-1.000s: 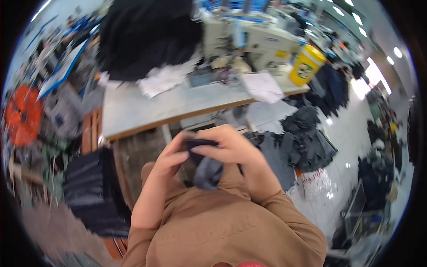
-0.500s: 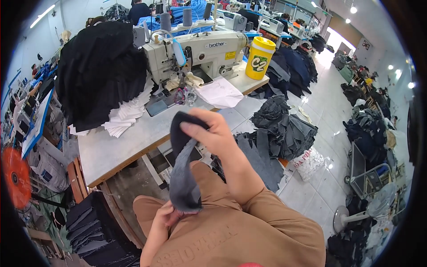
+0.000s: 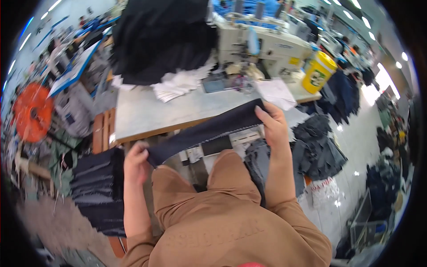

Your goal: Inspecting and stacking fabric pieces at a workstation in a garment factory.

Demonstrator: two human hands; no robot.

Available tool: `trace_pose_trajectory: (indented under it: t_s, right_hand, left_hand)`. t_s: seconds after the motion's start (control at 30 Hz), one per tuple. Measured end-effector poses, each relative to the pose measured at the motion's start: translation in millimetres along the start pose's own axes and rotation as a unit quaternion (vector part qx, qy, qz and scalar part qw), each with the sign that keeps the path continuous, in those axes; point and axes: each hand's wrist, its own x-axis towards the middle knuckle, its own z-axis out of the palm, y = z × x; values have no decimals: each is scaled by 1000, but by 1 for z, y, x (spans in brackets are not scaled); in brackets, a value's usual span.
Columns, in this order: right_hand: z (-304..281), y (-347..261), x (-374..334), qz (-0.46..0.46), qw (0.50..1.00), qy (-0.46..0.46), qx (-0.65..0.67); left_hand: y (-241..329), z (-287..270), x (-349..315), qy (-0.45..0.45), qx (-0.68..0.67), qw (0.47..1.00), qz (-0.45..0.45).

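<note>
A dark navy strip of denim with a pale stitched lower edge is stretched between my two hands, above my lap and in front of the table. My left hand pinches its lower left end. At the upper right end, my right hand grips it with the thumb on top. Behind the strip stands a cream sewing machine on a white table. A big heap of black fabric pieces with white undersides lies on the table's left part.
A yellow tub and a white sheet are on the table's right. Stacked dark denim pieces sit at my left, near an orange fan. Grey fabric scraps and a white bag lie on the floor at right.
The strip, earlier folded and hanging upright between my hands, is now spread out sideways. My hands have moved apart, left hand up and leftward, right hand rightward. The view has turned left.
</note>
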Motion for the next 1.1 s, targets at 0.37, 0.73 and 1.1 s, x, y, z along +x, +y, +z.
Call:
trace_pose_trajectory:
  t_s: [0.37, 0.73, 1.1]
  right_hand:
    - [35, 152, 88, 47, 802, -6, -596]
    - [53, 137, 97, 92, 705, -39, -703]
    - [140, 176, 54, -132, 699, -183, -679]
  left_hand:
    - [55, -59, 138, 184, 738, 648, 47]
    - [-19, 4, 160, 156, 828, 536, 53]
    - [-11, -4, 158, 149, 814, 560, 41]
